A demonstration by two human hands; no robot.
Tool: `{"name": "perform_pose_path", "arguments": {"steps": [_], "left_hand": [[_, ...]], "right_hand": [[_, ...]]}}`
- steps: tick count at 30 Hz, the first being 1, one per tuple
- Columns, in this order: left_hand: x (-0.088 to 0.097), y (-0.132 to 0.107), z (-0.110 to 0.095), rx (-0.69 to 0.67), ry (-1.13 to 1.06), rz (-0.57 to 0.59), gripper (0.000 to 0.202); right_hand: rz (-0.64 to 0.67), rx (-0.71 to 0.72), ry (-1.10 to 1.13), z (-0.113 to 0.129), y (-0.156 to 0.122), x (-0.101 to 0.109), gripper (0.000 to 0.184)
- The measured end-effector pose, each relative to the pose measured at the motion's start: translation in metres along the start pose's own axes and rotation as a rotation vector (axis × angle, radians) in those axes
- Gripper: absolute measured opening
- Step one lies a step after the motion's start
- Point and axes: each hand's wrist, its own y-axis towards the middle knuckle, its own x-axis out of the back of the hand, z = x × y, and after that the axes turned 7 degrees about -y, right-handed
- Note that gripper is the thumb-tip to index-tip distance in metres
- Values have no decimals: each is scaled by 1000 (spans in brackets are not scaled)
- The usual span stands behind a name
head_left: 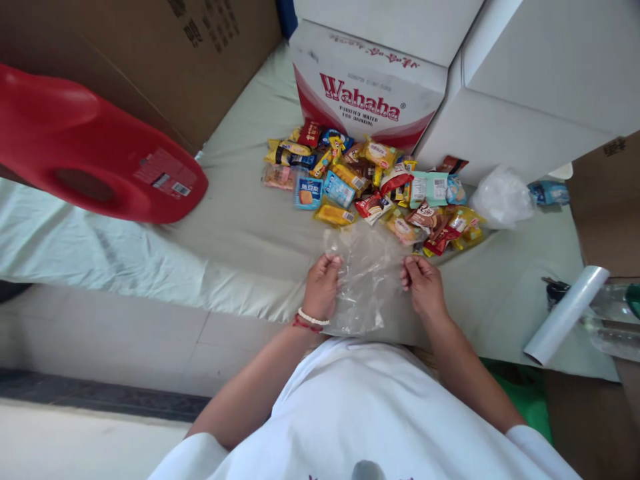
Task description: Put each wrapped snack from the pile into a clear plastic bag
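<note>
Plastic bag (367,283) pinched in both hands (321,287) (425,283), snack packets (338,190) beyond, carton (363,97) printed "Wahaha"

The left hand (323,287) and right hand (424,283) pinch opposite sides of a clear, thin plastic bag (367,283). Beyond it, colourful wrapped snacks (338,189) lie heaped before a white-and-red cardboard Wahaha box (367,97), with a red plastic jug (110,143) at left.

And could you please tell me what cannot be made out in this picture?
Head view:
Lower packets in the snack pile: hidden by those on top.
Mouth of the clear plastic bag: lost in creases and glare.
Red container: cut off by the left edge; print on its label too small and blurred.
Clear bottles: cut off by the right edge.
</note>
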Motion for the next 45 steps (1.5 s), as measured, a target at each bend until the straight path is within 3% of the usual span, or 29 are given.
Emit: {"name": "perform_pose_path", "arguments": {"steps": [3, 6, 7, 8, 10, 12, 13, 17, 20, 22, 23, 25, 28, 31, 33, 36, 38, 41, 43, 45], "left_hand": [[20, 10, -2, -104, 169, -236, 37], [25, 0, -3, -466, 547, -455, 54], [24, -5, -3, -585, 665, -430, 51], [21, -11, -2, -683, 769, -328, 43], [16, -17, 0, -800, 924, 41, 30], [14, -14, 0, -806, 1039, 334, 34], [15, -11, 0, -779, 1094, 386, 38], [30, 1, -1, -660, 1247, 341, 60], [38, -2, 2, -642, 1272, 357, 69], [39, -5, 2, -635, 1279, 365, 72], [38, -7, 2, -632, 1285, 371, 72], [37, -9, 1, -624, 1299, 380, 72], [37, -16, 1, -615, 1304, 404, 71], [41, -27, 4, -599, 1297, 413, 71], [44, -33, 7, -586, 1291, 400, 73], [47, -34, 8, -574, 1274, 379, 72], [46, -29, 6, -572, 1261, 365, 67], [43, -16, 2, -572, 1243, 331, 61], [40, -8, -1, -577, 1231, 310, 58], [37, 0, -4, -580, 1221, 304, 57]], "right_hand": [[-37, -65, 0, -9, 6, 17, 43], [-24, -98, -63, -9, 8, 25, 42], [-11, -102, -91, -8, 8, 26, 42], [6, -102, -122, -6, 8, 27, 42], [46, -104, -190, -3, 8, 30, 42], [72, -118, -260, -4, 7, 42, 43], [77, -131, -296, -6, 6, 51, 44], [116, -186, -493, -12, 6, 107, 48], [-71, -32, -715, 7, 17, 131, 47], [-217, 174, -798, 35, 34, 119, 42], [-215, 283, -804, 50, 45, 102, 38], [-52, 469, -794, 79, 68, 53, 31], [247, 637, -923, 103, 98, -41, 27], [347, 659, -1193, 101, 110, -122, 33], [386, 664, -1308, 96, 111, -151, 41], [379, 636, -1277, 98, 112, -149, 34], [295, 646, -1143, 108, 109, -121, 30], [126, 780, -945, 120, 88, -68, 37], [173, 870, -944, 114, 62, -43, 42], [334, 888, -1043, 92, 35, -33, 42]]}}
